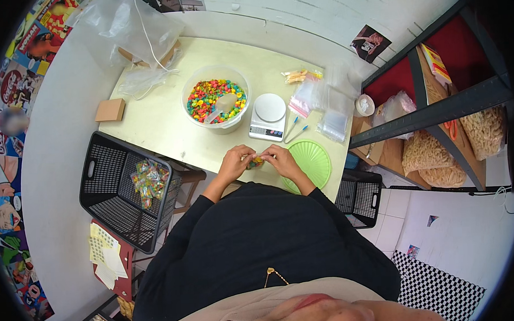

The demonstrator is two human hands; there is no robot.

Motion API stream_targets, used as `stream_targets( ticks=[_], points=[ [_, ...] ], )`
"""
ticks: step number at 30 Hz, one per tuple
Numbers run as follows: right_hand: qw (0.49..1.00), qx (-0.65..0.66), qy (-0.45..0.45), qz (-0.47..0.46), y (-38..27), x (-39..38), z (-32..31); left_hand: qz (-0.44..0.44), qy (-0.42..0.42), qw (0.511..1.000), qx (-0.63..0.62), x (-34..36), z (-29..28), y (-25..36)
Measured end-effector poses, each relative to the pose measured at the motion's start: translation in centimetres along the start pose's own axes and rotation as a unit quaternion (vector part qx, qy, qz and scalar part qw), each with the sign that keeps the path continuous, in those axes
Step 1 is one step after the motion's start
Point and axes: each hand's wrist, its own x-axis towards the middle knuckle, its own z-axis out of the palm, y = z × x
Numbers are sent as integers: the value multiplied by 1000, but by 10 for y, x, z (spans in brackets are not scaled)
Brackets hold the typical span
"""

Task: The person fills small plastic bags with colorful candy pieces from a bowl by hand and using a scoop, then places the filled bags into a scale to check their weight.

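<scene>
Both my hands meet at the table's near edge around a small clear plastic bag (255, 162) with colourful candy-like pieces in it. My left hand (236, 161) pinches the bag's top from one side, and my right hand (282, 160) pinches it from the other. Beyond them stands a clear round tub (232, 127) full of multicoloured pieces, with a translucent scoop (225, 106) lying on top. Right of the tub is a white kitchen scale (269, 115) with a bare round pan. A light green round lid (310, 165) lies beside my right forearm.
On the left, a black crate (100, 184) holds several filled bags (149, 182). Two blue pens (296, 133) and clear plastic bags (331, 125) lie right of the scale. A brown box (110, 110) sits at the table's left edge. Shelving (433, 118) with bagged snacks stands at right.
</scene>
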Motion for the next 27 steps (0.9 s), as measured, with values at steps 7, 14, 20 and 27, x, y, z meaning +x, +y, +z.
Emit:
stream_targets(
  ticks=[7,14,20,27],
  points=[
    [983,51,131,115,45,41,-38,-53,88,993,-52,0,-14,-11],
    [891,320,254,197,77,105,-60,-92,105,988,-66,-14,-25,-21],
    [875,367,271,163,61,112,-65,-114,124,984,-62,-30,-29,-29],
    [855,398,264,200,87,116,-49,-122,140,980,-73,-34,-35,-33]
  ],
)
